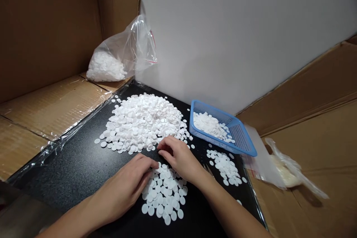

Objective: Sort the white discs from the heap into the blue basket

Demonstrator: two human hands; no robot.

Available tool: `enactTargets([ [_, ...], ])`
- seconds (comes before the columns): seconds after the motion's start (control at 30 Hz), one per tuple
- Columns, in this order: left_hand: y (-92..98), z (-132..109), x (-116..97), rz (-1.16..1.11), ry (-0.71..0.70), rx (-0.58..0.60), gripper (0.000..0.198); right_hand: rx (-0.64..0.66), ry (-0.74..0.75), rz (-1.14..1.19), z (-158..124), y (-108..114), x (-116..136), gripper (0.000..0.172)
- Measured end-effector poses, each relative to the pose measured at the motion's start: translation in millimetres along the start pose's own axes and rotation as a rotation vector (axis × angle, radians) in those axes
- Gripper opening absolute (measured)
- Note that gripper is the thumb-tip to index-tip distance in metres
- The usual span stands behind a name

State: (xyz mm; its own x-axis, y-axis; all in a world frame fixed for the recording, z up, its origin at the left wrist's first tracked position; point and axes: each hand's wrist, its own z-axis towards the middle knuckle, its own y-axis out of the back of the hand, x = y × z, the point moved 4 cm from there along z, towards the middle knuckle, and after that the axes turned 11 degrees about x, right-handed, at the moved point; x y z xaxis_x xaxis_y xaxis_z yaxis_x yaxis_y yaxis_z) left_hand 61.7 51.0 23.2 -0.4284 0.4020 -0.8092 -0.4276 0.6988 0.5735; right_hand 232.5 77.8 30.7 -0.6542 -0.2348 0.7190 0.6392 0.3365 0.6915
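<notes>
Small flat white discs lie loose on the black tabletop. My left hand (132, 178) is at the left edge of the near pile of discs (165, 195), its fingers bent and its index fingertip against a disc at the pile's top. Beyond it, my right hand (180, 158) is curled between this pile and the large heap of discs (146, 119). Its thumb and fingertips come close together at the heap's front edge. Whether a disc is between them I cannot make out.
A blue plastic basket (252, 145) with discs in it stands at the back right. In front of it lies a smaller pile of discs (227, 169). A clear bag (107, 67) of white pieces sits back left. Cardboard (50, 108) and a pale wall (223, 37) border the table (72, 171).
</notes>
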Motion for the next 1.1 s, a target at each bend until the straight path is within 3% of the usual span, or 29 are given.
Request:
enactTargets([
  [0.1,1.3,1,3,0.018,-0.003,-0.049,0.022,-0.034,0.058,-0.044,13,-10,5,0.015],
  [0.27,5.4,-1,10,0.076,0.015,-0.232,0.018,-0.067,0.111,-0.087,20,-17,5,0.016],
  [0.47,3.6,-1,12,0.103,-0.003,-0.305,0.015,-0.139,-0.023,0.063,-1,-3,-15,0.014],
  [0.67,3.3,0,10,0.176,-0.035,-0.302,0.016,-0.124,-0.045,0.045,-9,2,-22,0.016],
  [0.97,7.6,7,12,0.459,-0.101,-0.280,0.015,-0.065,0.201,-0.143,-8,6,-18,0.012],
  [1.1,3.3,7,13,0.521,-0.122,-0.313,0.017,-0.034,0.072,-0.013,-9,11,-20,0.014],
])
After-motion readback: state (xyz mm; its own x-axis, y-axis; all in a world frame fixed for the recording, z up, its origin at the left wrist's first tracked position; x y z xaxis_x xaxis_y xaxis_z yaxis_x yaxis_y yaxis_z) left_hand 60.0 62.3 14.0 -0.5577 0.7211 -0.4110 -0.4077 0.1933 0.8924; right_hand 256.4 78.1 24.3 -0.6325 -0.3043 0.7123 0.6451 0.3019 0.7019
